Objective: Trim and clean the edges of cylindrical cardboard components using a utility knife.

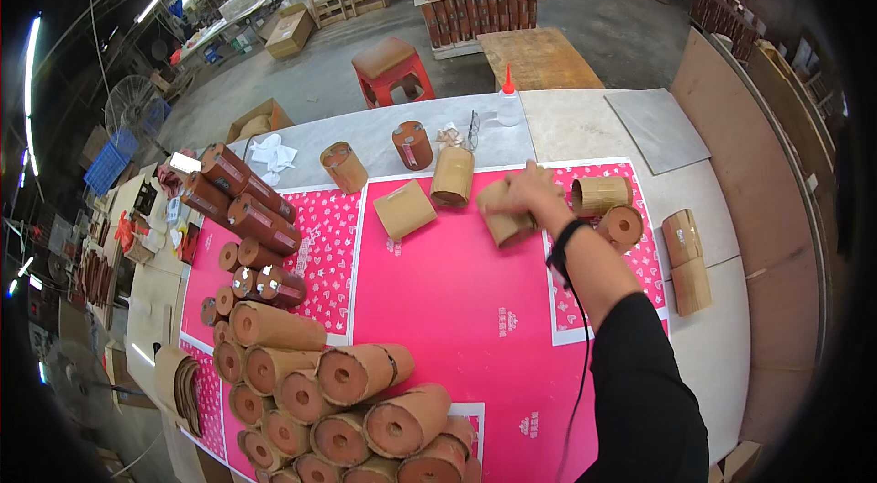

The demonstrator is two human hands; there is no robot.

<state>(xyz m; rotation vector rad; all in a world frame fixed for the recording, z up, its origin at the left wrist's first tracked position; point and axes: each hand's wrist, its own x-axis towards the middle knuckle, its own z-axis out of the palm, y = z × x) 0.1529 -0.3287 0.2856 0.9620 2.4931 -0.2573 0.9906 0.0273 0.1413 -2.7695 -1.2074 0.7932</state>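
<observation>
My right hand (pixel 532 189) reaches over the pink sheet (pixel 457 300) and grips a tan cardboard-wrapped cylinder (pixel 505 225) from above, its fingers partly blurred. The cylinder is tilted. To its left lies another tan cylinder (pixel 405 209) on its side, and one stands upright (pixel 452 177) just behind. Right of my hand are a tan cylinder lying down (pixel 600 196) and one showing its reddish-brown end with a hole (pixel 623 227). A black band with a cord (pixel 564 250) circles my right wrist. My left hand is out of view.
Many cardboard-wrapped cylinders (pixel 338 383) are piled at the near left, with glossy brown ones (pixel 265 223) behind. A red-tipped glue bottle (pixel 508 99) stands at the table's far edge. Two tan cylinders (pixel 685 261) lie at the right, before a wooden panel (pixel 758 154).
</observation>
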